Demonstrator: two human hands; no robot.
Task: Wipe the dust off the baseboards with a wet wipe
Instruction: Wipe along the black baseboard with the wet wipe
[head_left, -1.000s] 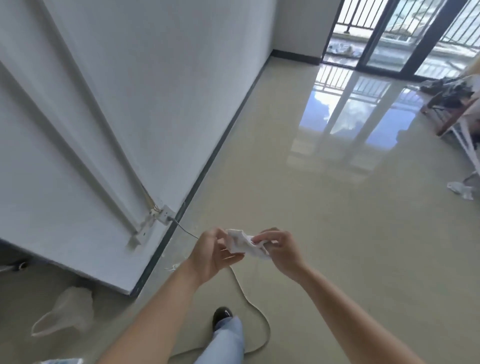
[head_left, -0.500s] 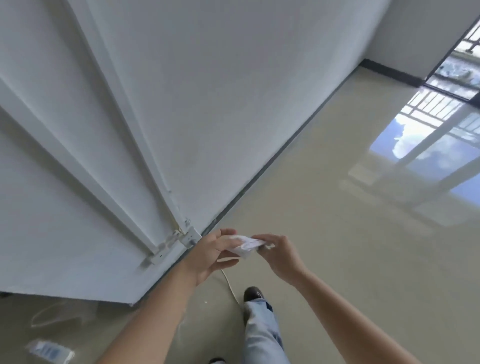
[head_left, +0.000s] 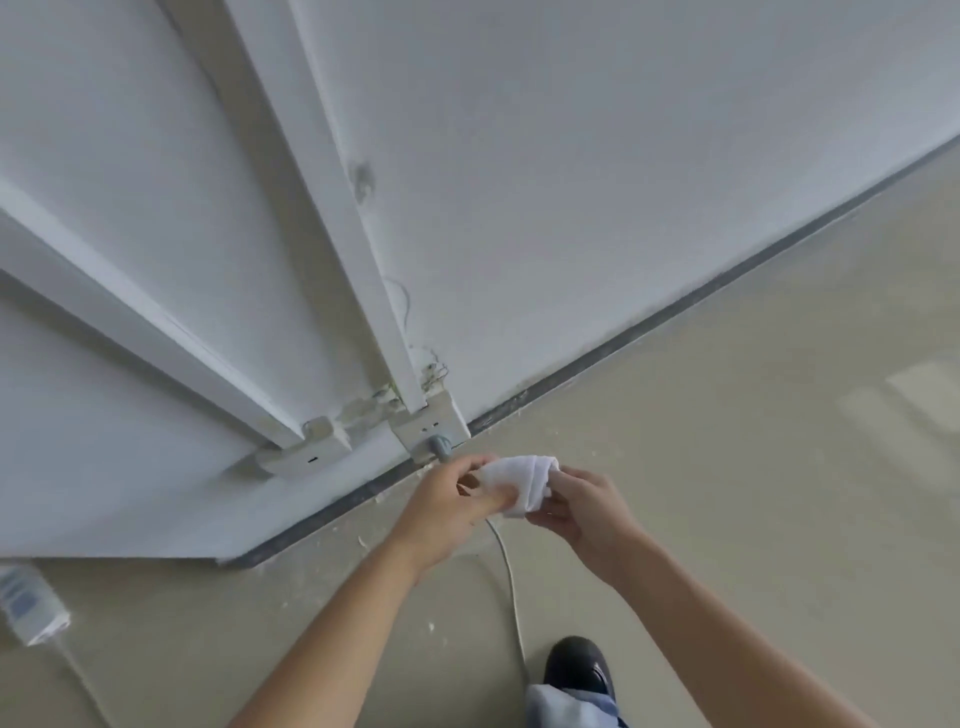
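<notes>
Wet wipe (head_left: 519, 480): bunched into a white pad; pinched between both hands; held in the air just in front of the wall socket (head_left: 431, 422); near the baseboard (head_left: 613, 349) but not touching it.
Left hand (head_left: 447, 514): fingers (head_left: 491, 500) curled round the wipe's left end; gripping.
Right hand (head_left: 589, 514): fingers (head_left: 569, 475) pinching the wipe's right end; gripping too.
Baseboard: dark strip along the foot of the white wall (head_left: 597, 156); runs from lower left up to the right; pale smears along it; crumbs of plaster (head_left: 363, 540) on the floor (head_left: 753, 493) beside it.
Change: a second ago faced down the room towards the balcony door, wipe looser between the hands and well apart from the wall; now turned to the wall, door gone from view, wipe gathered tighter, hands brought close to the socket and its plug (head_left: 440, 447).
Meaning for the task: approach and folding look finished; wiping not yet begun; next probably a bend down to press the pad on the strip.
Care: grey plug and white cable (head_left: 511, 587) right under the hands; wet cloth best kept off the socket.
Elsewhere: white packet (head_left: 26, 603) with a blue label on the floor at lower left, contents not readable; black shoe (head_left: 579, 670) at the bottom edge.
</notes>
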